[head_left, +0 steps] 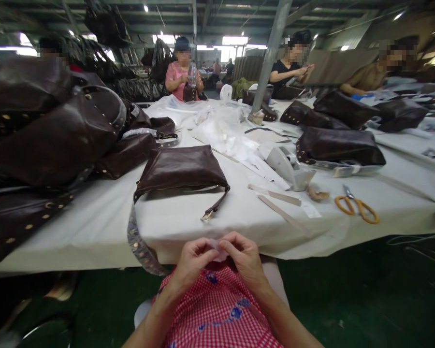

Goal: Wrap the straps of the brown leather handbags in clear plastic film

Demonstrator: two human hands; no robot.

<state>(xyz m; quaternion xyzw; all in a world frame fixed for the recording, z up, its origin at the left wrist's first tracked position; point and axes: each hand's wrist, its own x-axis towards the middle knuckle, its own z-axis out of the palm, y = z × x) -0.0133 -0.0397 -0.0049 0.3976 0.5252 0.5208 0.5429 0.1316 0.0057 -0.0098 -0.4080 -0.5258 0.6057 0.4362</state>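
Observation:
My left hand (192,263) and my right hand (243,258) meet just below the table's front edge, above my red checked lap. Both pinch a small pale translucent piece (217,247) between their fingertips; I cannot make out what it is. Right in front of them a dark brown leather handbag (181,168) lies flat on the white table (246,212). Its studded strap (139,244) hangs over the edge to the left of my hands, and a short buckled strap end (214,207) points toward me.
A heap of brown bags (47,135) fills the left. A tape dispenser (288,166), paper strips (275,195) and orange-handled scissors (358,205) lie to the right, with more bags (339,145) behind. Other people sit working at the table's far side.

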